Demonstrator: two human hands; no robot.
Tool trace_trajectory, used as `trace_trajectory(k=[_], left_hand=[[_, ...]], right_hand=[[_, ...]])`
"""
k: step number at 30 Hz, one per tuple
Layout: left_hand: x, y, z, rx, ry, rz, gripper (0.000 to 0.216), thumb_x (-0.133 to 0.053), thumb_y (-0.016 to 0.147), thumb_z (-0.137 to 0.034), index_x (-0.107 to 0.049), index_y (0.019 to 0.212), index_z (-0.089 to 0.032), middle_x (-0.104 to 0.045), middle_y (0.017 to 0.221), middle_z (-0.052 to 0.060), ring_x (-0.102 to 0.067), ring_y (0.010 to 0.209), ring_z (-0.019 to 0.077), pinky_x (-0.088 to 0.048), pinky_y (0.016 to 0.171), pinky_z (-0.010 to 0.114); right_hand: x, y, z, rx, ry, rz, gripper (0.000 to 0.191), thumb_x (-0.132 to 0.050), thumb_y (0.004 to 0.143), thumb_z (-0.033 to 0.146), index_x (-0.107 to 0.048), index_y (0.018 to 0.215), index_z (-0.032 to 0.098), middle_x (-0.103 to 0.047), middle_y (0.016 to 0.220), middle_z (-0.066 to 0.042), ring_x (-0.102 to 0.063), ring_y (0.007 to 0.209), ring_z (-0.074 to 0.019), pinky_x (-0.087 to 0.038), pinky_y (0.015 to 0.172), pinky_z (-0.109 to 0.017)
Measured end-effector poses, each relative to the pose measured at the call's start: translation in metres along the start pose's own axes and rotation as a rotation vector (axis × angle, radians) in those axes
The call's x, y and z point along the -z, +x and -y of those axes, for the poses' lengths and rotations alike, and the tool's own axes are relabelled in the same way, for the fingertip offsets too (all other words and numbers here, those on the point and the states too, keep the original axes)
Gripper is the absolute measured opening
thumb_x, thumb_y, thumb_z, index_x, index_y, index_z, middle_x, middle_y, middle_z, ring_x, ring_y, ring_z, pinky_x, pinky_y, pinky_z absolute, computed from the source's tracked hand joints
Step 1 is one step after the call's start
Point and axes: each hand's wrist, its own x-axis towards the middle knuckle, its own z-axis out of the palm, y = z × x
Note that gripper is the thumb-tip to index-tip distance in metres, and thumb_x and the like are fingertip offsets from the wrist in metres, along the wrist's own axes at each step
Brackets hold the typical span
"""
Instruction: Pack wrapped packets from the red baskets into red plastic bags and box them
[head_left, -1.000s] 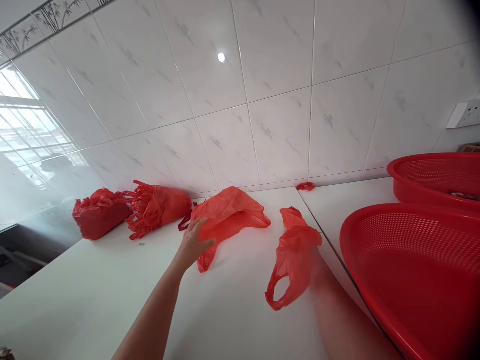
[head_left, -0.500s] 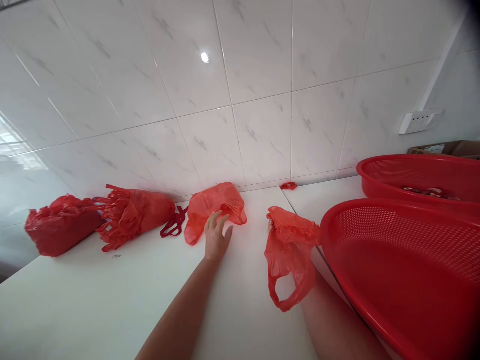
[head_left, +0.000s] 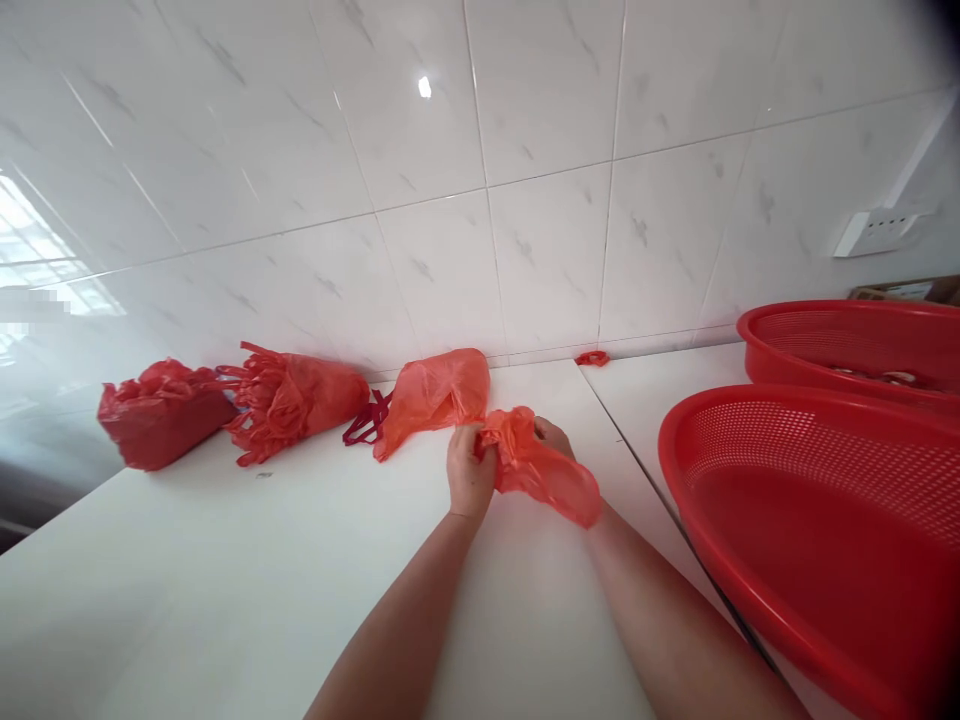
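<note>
Both my hands are on a thin red plastic bag [head_left: 536, 465] above the white table, near its middle. My left hand [head_left: 470, 470] pinches the bag's left side, fingers closed on the bunched film. My right hand [head_left: 553, 437] grips it from behind on the right, partly covered by the plastic. The bag's loose end droops over my right wrist. Just beyond my left hand, a second red plastic bag [head_left: 442, 385] lies crumpled against the wall. A dark red strap [head_left: 367, 420] sticks out at its left.
Farther left, a rolled bundle of red bags [head_left: 300, 405] lies beside another red bagged bundle [head_left: 161, 415]. On the right stand a large red perforated basket [head_left: 679, 470] and another red basket [head_left: 757, 350] behind it. A small red scrap [head_left: 592, 358] lies by the wall.
My left hand has left the bag by the wall and taken hold of the one in my right hand. My right hand has moved left with that bag, bringing the hands together.
</note>
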Motion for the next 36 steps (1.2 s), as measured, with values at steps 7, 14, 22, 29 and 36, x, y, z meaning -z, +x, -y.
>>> trace_trajectory(k=[7,14,22,29,36], left_hand=[[0.022,0.007,0.021,0.283,0.122,-0.112,0.026,-0.058,0.072,-0.017,-0.050,0.095,-0.023,-0.059,0.093,0.002,-0.055,0.088,0.0185,-0.045,0.075,0.031],[0.017,0.004,0.014,0.332,0.108,-0.095,0.033,-0.066,0.068,-0.024,-0.052,0.098,-0.023,-0.057,0.101,0.005,-0.054,0.093,0.0205,-0.043,0.075,0.032],[0.017,-0.001,0.010,0.496,-0.505,0.104,0.010,-0.063,0.062,-0.021,-0.060,0.072,-0.019,-0.060,0.068,-0.001,-0.052,0.063,0.0133,-0.042,0.058,0.025],[0.044,0.012,0.028,0.576,-0.667,-0.125,0.014,-0.050,0.067,-0.024,-0.051,0.080,-0.019,-0.057,0.075,-0.001,-0.055,0.066,0.0108,-0.048,0.066,0.027],[0.044,0.006,0.018,0.601,-0.604,-0.209,0.018,-0.055,0.069,-0.026,-0.056,0.086,-0.019,-0.059,0.085,0.001,-0.055,0.075,0.0126,-0.046,0.067,0.026]], right_hand=[[0.023,-0.013,0.017,0.042,-0.111,-0.225,0.032,-0.043,0.084,0.048,-0.044,0.067,0.021,-0.046,0.060,0.004,-0.041,0.057,-0.0123,-0.033,0.053,-0.025],[0.010,-0.064,0.060,0.440,-0.349,-0.256,0.020,-0.043,0.089,0.037,-0.052,0.081,0.021,-0.060,0.075,-0.002,-0.053,0.065,-0.0150,-0.042,0.062,-0.026],[-0.016,-0.047,0.029,0.429,-0.735,0.187,0.025,-0.042,0.088,0.022,-0.065,0.098,0.017,-0.067,0.085,-0.005,-0.060,0.076,-0.0154,-0.047,0.067,-0.024],[0.022,-0.015,0.010,0.051,-0.951,0.044,0.046,-0.044,0.089,0.035,-0.047,0.044,0.024,-0.043,0.042,0.000,-0.048,0.043,-0.0154,-0.035,0.044,-0.028],[0.024,-0.024,0.022,0.015,-1.024,-0.004,0.024,-0.047,0.086,0.031,-0.059,0.069,0.018,-0.060,0.067,-0.008,-0.057,0.060,-0.0196,-0.037,0.051,-0.030]])
